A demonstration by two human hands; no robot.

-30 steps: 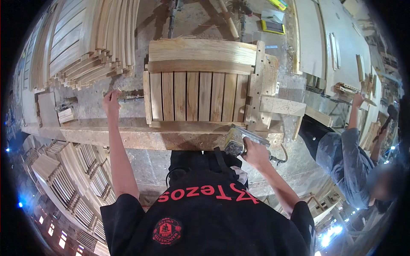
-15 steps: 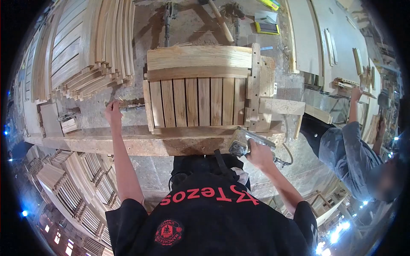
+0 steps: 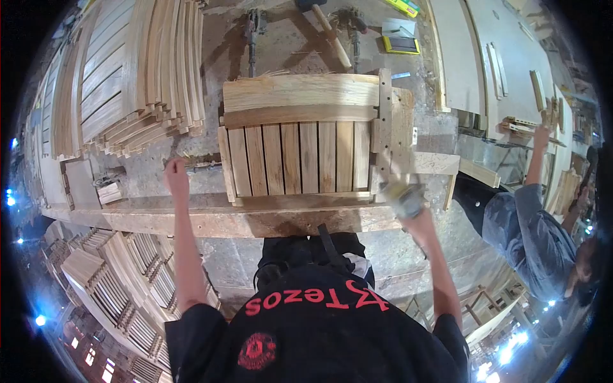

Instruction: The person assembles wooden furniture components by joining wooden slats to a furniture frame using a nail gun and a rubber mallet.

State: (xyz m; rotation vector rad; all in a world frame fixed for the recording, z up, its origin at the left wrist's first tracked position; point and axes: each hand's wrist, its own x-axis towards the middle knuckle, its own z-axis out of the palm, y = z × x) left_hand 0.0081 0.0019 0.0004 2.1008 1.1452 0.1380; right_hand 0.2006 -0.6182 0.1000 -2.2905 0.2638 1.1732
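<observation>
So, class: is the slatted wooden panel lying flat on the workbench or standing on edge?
Lying flat: the slatted wooden panel shows its whole face upward on the workbench.

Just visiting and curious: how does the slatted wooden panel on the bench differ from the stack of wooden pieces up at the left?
The slatted panel is one assembled frame of upright slats lying flat beside the right hand. The stack of wooden pieces is many loose curved boards, piled overlapping and fanned out, beyond the left hand. Both are pale, unpainted wood resting on the workbench.
</observation>
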